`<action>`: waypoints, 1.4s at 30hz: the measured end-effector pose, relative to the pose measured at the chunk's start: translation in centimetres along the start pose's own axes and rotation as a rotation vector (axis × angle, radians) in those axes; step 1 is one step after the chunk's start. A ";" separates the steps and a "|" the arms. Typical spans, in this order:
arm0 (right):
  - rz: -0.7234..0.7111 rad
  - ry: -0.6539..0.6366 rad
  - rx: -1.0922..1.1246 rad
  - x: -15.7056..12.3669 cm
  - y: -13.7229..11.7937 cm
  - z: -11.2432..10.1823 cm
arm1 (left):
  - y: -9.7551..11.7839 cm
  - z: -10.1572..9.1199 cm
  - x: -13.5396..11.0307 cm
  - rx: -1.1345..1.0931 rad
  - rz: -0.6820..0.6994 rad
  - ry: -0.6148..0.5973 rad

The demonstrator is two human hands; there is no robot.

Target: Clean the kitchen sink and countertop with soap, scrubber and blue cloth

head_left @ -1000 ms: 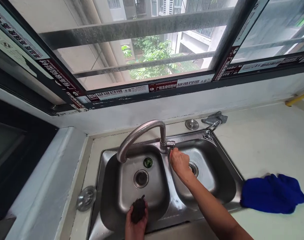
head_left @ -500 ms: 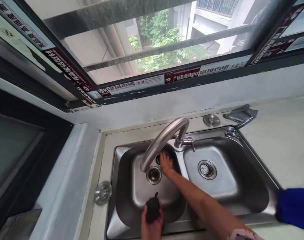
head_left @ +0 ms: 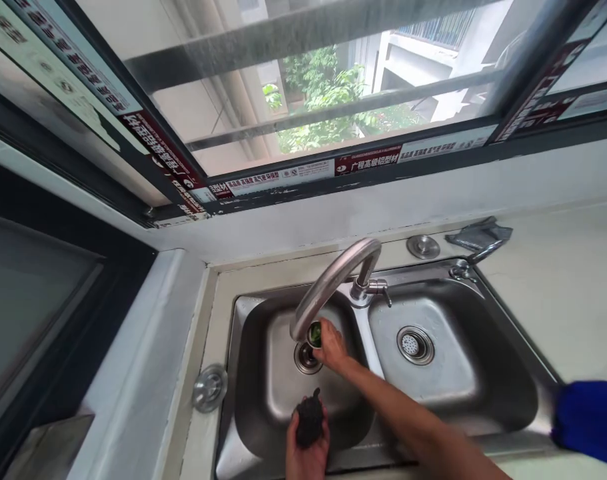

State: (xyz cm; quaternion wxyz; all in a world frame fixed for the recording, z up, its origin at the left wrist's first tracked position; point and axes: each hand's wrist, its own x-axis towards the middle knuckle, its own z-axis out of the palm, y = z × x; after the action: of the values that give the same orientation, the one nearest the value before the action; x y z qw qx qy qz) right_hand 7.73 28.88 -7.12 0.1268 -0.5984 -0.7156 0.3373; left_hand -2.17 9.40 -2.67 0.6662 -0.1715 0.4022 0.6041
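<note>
My left hand point(head_left: 307, 453) is closed around a dark, bumpy, rounded object point(head_left: 309, 421) with a short thin stub on top, over the front of the left sink basin point(head_left: 283, 393). My right hand point(head_left: 332, 345) grips a small round container point(head_left: 314, 335) with something green inside, just under the spout of the curved metal faucet point(head_left: 328, 287). Below that container lies the left drain point(head_left: 306, 363), partly covered by my fingers. What exactly the dark object is, I cannot make out.
The right basin point(head_left: 448, 380) has a strainer in its drain point(head_left: 414, 345). Metal drain covers lie on the left counter edge point(head_left: 210, 388) and behind the sink point(head_left: 423, 247). A grey cloth point(head_left: 480, 235) rests at the back right. Something blue point(head_left: 588, 423) sits at the right edge.
My right hand has brought the small container from the back of the basin forward and under the spout. The left hand still holds the dark object. The view has shifted slightly.
</note>
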 end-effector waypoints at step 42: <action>0.436 1.321 0.505 -38.7 19.4 -13.2 | -25.4 14.1 -0.9 1.718 0.987 -1.398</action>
State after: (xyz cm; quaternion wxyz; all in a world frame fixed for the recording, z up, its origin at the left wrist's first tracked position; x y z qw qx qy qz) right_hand 40.18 -2.11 -1.05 0.5949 -0.7580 -0.2557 0.0786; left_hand 26.43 13.56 0.16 0.3345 0.8612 0.2477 0.2917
